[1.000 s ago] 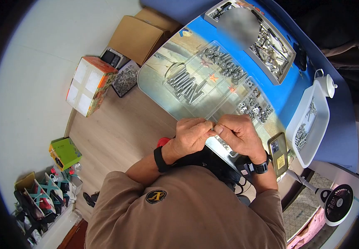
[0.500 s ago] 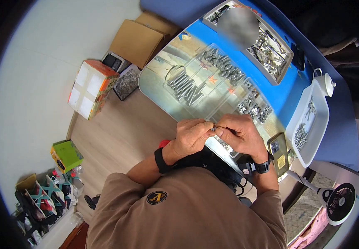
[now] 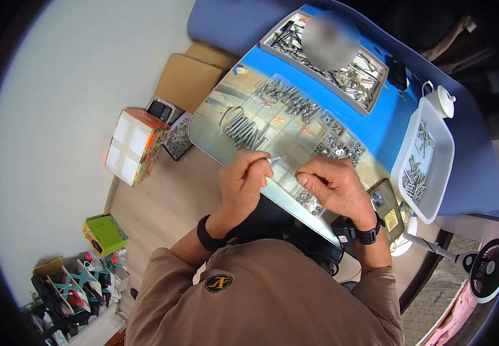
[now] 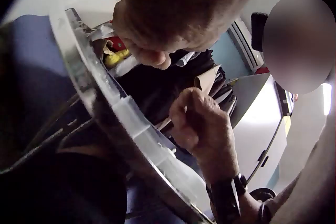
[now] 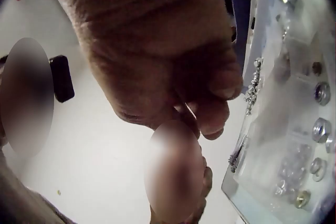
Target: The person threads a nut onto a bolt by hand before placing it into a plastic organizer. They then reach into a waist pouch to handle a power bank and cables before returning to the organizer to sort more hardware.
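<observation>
In the head view my left hand [image 3: 242,183] pinches a small silvery bolt [image 3: 275,159] above the near edge of the clear organizer [image 3: 288,172]. My right hand [image 3: 336,187] is apart from it to the right, thumb and fingertips bent together over the small-parts end; no item shows in its fingers. The left wrist view has my left hand [image 4: 173,14] large at the top and my right hand [image 4: 202,129] below, fingers curled. My right hand [image 5: 152,50] hides most of its own fingertips in the right wrist view.
Long bolts [image 3: 244,131] and compartments of nuts [image 3: 335,141] lie in the organizer. Behind it is a grey tray [image 3: 367,109] of mixed hardware. At the right stand a white basin [image 3: 434,199] with screws, a lidded white pot [image 3: 445,102] and a phone [image 3: 389,216].
My hands, together before, have moved apart. The left went left and slightly up with the bolt, while the right stayed nearly in place. The head view has shifted a little.
</observation>
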Demonstrator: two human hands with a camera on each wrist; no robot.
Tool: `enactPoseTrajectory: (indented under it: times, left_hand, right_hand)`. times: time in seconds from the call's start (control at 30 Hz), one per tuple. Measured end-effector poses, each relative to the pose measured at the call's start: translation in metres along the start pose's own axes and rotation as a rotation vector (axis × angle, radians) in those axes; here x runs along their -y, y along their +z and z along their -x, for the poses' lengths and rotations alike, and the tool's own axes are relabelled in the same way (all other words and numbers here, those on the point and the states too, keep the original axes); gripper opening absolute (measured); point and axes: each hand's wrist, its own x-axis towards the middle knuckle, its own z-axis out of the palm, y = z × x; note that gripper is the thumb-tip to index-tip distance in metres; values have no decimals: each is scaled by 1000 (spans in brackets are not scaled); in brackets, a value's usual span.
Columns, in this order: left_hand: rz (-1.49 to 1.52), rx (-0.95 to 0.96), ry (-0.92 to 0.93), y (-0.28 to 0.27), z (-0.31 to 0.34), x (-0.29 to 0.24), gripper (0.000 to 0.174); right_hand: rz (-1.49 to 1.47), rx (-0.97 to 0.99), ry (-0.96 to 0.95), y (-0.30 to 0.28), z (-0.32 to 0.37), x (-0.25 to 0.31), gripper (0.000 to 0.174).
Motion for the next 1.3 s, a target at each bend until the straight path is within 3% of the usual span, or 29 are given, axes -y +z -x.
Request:
enactPoseTrajectory:
  times: [0.07, 0.13, 0.17, 0.23, 0.43, 0.53, 0.7, 0.93, 1.1, 1.3]
  left_hand:
    - [-12, -8, 35, -1, -16, -10, 17]
    - [6, 8, -9, -1, -32, -22, 16]
    - [28, 11, -61, 0, -40, -27, 16]
    - [20, 22, -65, 5, -56, -32, 13]
    - [22, 94, -147, 24, -87, -20, 11]
    - [-128, 76, -173, 33, -93, -7, 10]
    - [-381, -14, 196, 52, -108, 9, 11]
    - [-615, -38, 267, 66, -117, 13, 13]
    - [-748, -81, 489, 67, -130, 20, 10]
    - [-652, -54, 453, 62, -137, 35, 12]
  right_hand:
    - [-5, -9, -70, -1, 5, 0, 12]
    - [172, 212, -152, -3, 10, 2, 12]
    - [174, 197, -157, -3, 13, 2, 12]
    - [271, 344, -183, 2, 19, -4, 13]
    - [316, 325, -180, 6, 25, -12, 19]
    - [338, 322, -188, 6, 24, -13, 20]
    - [321, 292, -219, 10, 24, -18, 19]
    - [307, 247, -208, 10, 24, -17, 12]
    - [272, 210, -212, 13, 24, -22, 9]
    - [303, 216, -213, 13, 24, -21, 7]
